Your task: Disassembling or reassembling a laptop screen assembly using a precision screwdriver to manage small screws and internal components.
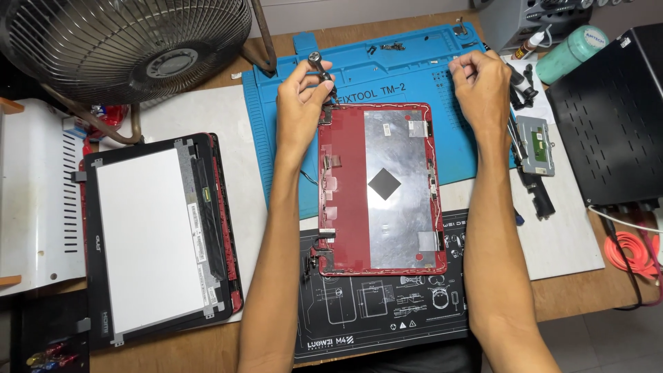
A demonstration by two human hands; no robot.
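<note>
the red laptop lid shell lies inside-up on the surface, its long axis running away from the person, far end on the blue repair mat, near end on the black mat. the left hand is at the shell's far left corner, clenched around a screwdriver tipped down at that corner. the right hand hovers just beyond the far right corner, fingers pinched; on what, i cannot tell.

Left hand holds screwdriver at red laptop lid — right hand fisted nearby.
</note>
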